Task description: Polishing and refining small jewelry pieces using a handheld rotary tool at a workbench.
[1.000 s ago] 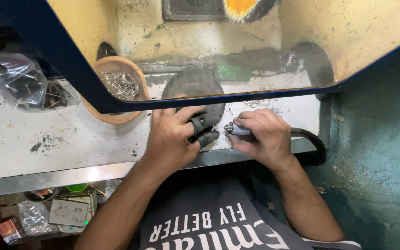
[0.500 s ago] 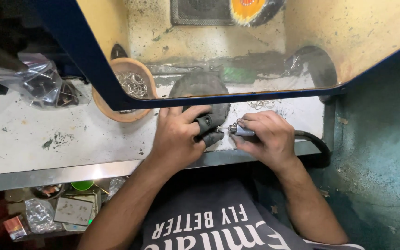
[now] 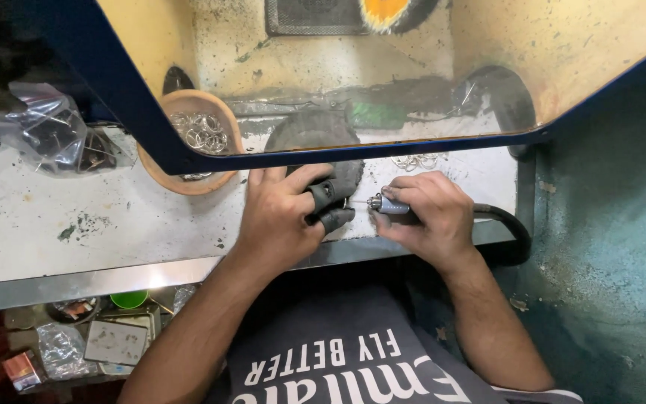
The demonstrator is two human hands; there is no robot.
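My right hand (image 3: 425, 217) grips a slim rotary handpiece (image 3: 386, 205) with a black hose (image 3: 506, 228) trailing to the right; its fine tip points left. My left hand (image 3: 282, 213), with dark covers on thumb and forefinger, pinches a tiny piece at the tool tip; the piece is too small to make out. Both hands rest at the front of a stained white bench (image 3: 76, 232), over a dark round pad (image 3: 315, 138).
A clay bowl (image 3: 188, 142) of metal rings sits left of the hands. More rings (image 3: 416, 161) lie behind my right hand. A clear plastic bag (image 3: 46, 131) lies far left. A blue-framed transparent shield (image 3: 151, 135) slants overhead. Clutter fills a lower shelf (image 3: 106, 337).
The view has shifted slightly, so the bench and bowl sit a little further right. Both hands keep the same hold at the pad.
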